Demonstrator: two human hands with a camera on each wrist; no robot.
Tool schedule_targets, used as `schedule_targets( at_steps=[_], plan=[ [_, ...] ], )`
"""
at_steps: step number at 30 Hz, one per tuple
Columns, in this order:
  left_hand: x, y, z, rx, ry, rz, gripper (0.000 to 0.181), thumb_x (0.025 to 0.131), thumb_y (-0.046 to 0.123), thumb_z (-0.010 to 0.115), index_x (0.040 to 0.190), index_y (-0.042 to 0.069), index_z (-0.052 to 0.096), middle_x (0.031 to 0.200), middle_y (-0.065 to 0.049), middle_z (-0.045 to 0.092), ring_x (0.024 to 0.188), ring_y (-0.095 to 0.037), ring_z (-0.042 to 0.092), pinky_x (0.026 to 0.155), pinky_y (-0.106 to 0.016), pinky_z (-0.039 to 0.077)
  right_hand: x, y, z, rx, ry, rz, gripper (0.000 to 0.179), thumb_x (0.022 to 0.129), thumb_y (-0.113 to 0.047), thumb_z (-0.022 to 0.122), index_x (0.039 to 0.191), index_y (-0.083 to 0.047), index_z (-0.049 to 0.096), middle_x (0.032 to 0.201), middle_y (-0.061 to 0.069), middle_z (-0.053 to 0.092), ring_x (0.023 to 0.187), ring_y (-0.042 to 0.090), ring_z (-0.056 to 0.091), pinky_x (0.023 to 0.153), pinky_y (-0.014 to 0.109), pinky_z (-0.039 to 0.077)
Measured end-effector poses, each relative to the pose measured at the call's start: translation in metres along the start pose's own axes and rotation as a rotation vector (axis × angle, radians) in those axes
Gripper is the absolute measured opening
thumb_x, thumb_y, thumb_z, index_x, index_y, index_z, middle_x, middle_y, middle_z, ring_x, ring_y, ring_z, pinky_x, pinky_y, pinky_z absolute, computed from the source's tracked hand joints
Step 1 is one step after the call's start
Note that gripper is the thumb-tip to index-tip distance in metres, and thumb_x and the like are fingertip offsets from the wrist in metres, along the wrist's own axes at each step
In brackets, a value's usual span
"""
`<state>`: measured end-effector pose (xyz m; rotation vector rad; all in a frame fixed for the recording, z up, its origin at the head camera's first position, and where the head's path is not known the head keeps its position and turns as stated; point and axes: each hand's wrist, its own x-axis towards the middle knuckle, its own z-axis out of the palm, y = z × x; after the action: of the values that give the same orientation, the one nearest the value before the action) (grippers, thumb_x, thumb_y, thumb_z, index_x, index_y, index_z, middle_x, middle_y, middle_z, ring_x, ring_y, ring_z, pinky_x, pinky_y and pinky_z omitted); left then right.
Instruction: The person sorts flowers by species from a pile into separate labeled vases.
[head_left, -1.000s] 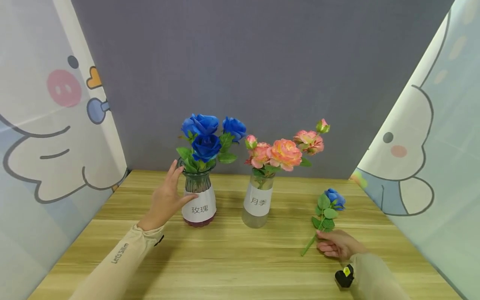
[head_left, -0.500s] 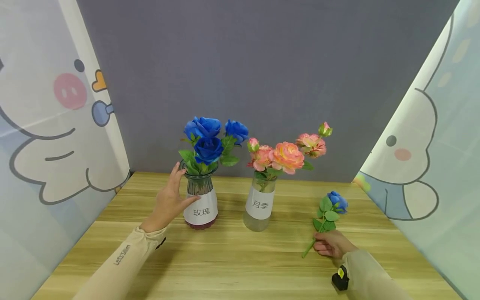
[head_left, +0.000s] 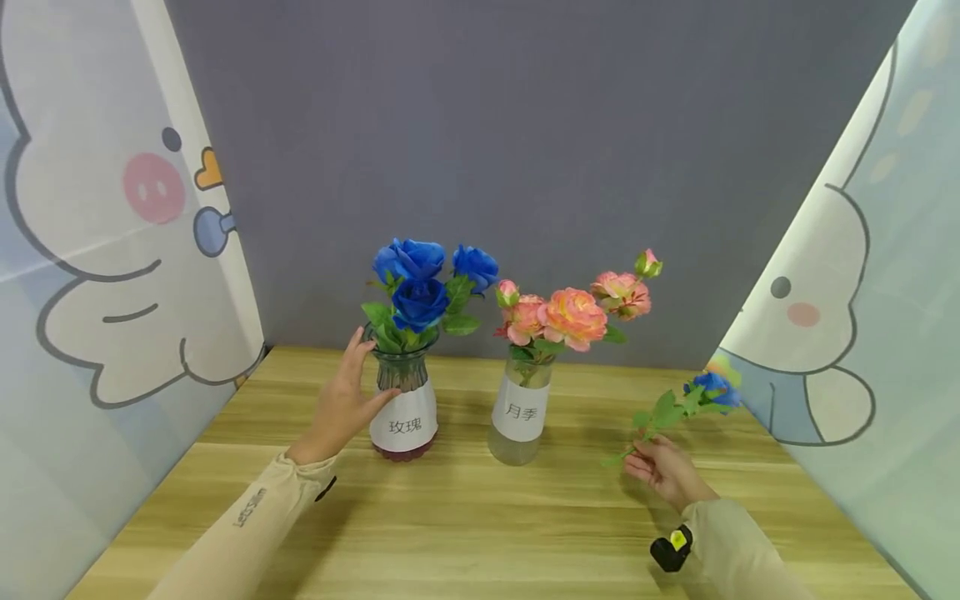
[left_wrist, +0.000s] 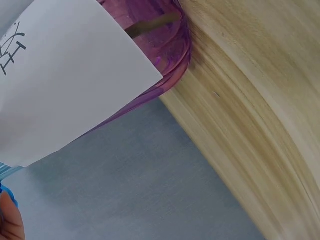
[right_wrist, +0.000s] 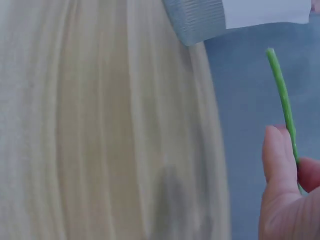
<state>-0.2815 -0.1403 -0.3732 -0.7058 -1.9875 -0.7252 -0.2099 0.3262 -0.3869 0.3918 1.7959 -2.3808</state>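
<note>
My right hand (head_left: 663, 471) pinches the green stem (right_wrist: 282, 95) of a blue rose (head_left: 714, 390) between thumb and fingers. The rose tilts right, raised off the table, its cut end pointing left. My left hand (head_left: 341, 408) rests against a ribbed glass vase (head_left: 402, 375) with a purple base, its fingers spread at the rim and its thumb across the white label (head_left: 405, 423). Three blue roses (head_left: 420, 302) stand in that vase. To its right is a clear vase (head_left: 513, 450) holding pink-orange flowers (head_left: 573, 318). In the left wrist view, only fingers (left_wrist: 10, 217) show at the corner.
Both vases stand on a wood-grain table (head_left: 480, 533), the clear one between my hands. A dark grey panel (head_left: 487, 150) rises behind the table. Printed cartoon sheets flank it at left and right.
My right hand has lifted the blue rose from the table, moving a little away from me; its bloom has swung to the right. My left hand has stayed at the ribbed vase.
</note>
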Motion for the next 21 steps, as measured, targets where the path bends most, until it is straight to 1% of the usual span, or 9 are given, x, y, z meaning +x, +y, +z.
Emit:
schedule_targets(
  at_steps=[2,5,7,9,12,15,18,20,21],
  plan=[
    [-0.002,-0.001,0.001,-0.011,0.007,-0.009,0.085,0.06,0.006,0.091,0.129,-0.005,0.042,0.142,-0.034,0.035,0.045,-0.005,0.031,0.04,-0.023,0.03,-0.004,-0.005,0.005,0.077,0.038,-0.002,0.051,0.101,0.001,0.034,0.148,-0.007,0.015,0.077,0.002,0.063,0.062,0.01,0.066,0.068,0.025,0.055],
    [-0.003,-0.001,0.002,-0.018,0.01,-0.021,0.085,0.06,0.004,0.09,0.13,-0.004,0.042,0.143,-0.032,0.035,0.045,-0.003,0.027,0.04,-0.023,0.029,-0.011,-0.015,0.012,0.221,0.026,-0.031,0.068,0.101,0.001,0.031,0.154,-0.025,-0.004,0.077,0.003,0.063,0.063,0.012,0.067,0.069,0.025,0.055],
    [-0.002,-0.001,0.002,-0.023,0.013,-0.027,0.085,0.06,0.004,0.09,0.13,-0.003,0.042,0.144,-0.031,0.035,0.047,-0.007,0.036,0.041,-0.023,0.029,-0.015,-0.021,0.017,0.314,0.005,-0.062,0.07,0.101,0.001,0.03,0.154,-0.033,-0.003,0.077,0.005,0.063,0.065,0.014,0.068,0.07,0.026,0.055],
    [-0.002,0.001,0.001,-0.033,0.01,-0.038,0.084,0.061,0.004,0.09,0.13,-0.003,0.042,0.145,-0.03,0.034,0.048,-0.012,0.041,0.041,-0.023,0.03,-0.018,-0.026,0.021,0.383,-0.017,-0.103,0.072,0.101,0.001,0.03,0.153,-0.035,-0.003,0.079,0.007,0.063,0.066,0.015,0.068,0.071,0.027,0.055],
    [-0.002,0.002,0.0,-0.048,0.009,-0.053,0.083,0.062,0.004,0.09,0.13,-0.002,0.043,0.145,-0.03,0.034,0.048,-0.009,0.039,0.041,-0.023,0.029,-0.022,-0.03,0.027,0.469,-0.019,-0.15,0.072,0.1,0.002,0.03,0.152,-0.038,0.001,0.081,0.007,0.059,0.067,0.018,0.068,0.071,0.03,0.056],
    [-0.002,0.002,0.0,-0.055,0.013,-0.06,0.083,0.062,0.004,0.089,0.131,-0.002,0.043,0.144,-0.031,0.035,0.047,0.003,0.025,0.039,-0.023,0.028,-0.024,-0.032,0.032,0.542,0.006,-0.191,0.064,0.1,0.002,0.031,0.148,-0.037,0.016,0.081,0.008,0.055,0.068,0.02,0.065,0.07,0.032,0.056],
    [-0.002,0.002,0.0,-0.052,0.017,-0.053,0.083,0.063,0.005,0.089,0.131,-0.002,0.043,0.145,-0.03,0.035,0.049,0.008,0.017,0.038,-0.023,0.027,-0.025,-0.032,0.037,0.59,0.02,-0.234,0.04,0.1,0.001,0.031,0.127,-0.028,0.032,0.079,0.01,0.052,0.069,0.02,0.062,0.069,0.033,0.056],
    [-0.002,0.002,0.0,-0.051,0.013,-0.051,0.083,0.063,0.005,0.089,0.132,-0.001,0.042,0.145,-0.03,0.034,0.049,0.008,0.016,0.038,-0.023,0.027,-0.026,-0.031,0.041,0.619,0.031,-0.259,0.027,0.1,0.0,0.033,0.114,-0.024,0.032,0.076,0.011,0.052,0.068,0.021,0.06,0.066,0.034,0.056],
    [-0.002,0.001,0.0,-0.049,0.01,-0.051,0.083,0.063,0.005,0.089,0.132,-0.001,0.042,0.145,-0.03,0.034,0.049,0.007,0.017,0.038,-0.023,0.027,-0.026,-0.03,0.043,0.623,0.033,-0.27,0.024,0.101,-0.001,0.034,0.111,-0.023,0.033,0.077,0.01,0.052,0.068,0.02,0.059,0.066,0.033,0.056]
  ],
)
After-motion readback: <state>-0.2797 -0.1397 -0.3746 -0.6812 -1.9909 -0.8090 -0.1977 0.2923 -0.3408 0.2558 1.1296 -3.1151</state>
